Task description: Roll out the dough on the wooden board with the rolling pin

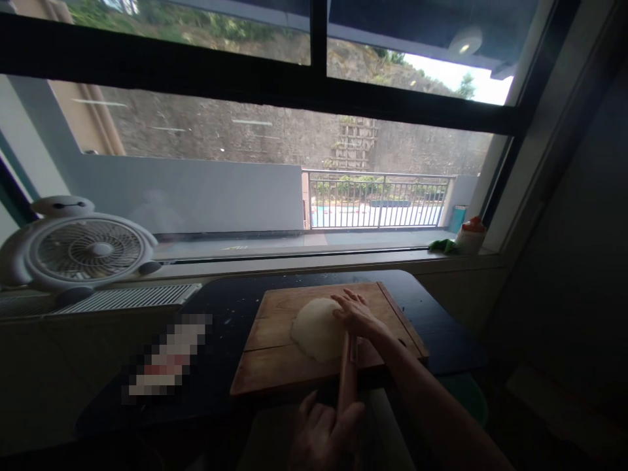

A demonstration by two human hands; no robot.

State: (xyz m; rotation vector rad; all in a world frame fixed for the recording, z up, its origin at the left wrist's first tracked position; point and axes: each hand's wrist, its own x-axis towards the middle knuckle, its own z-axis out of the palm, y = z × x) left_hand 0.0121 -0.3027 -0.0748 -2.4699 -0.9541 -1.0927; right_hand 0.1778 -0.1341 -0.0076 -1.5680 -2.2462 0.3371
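Note:
A flat, pale round of dough lies on a wooden board, its edge slightly uneven. The wooden rolling pin points from near my body toward the dough's right side. Low in the view, in shadow, my left hand is closed around the pin's near end. My right hand reaches in from the lower right, fingers stretched out over the dough's right edge. The pin's far end passes under my right palm or wrist; whether they touch is hidden.
The board rests on a dark table with white specks. A blurred-out object lies on its left. Beyond are a white fan, a window sill, and a white bottle with an orange top beside a green item.

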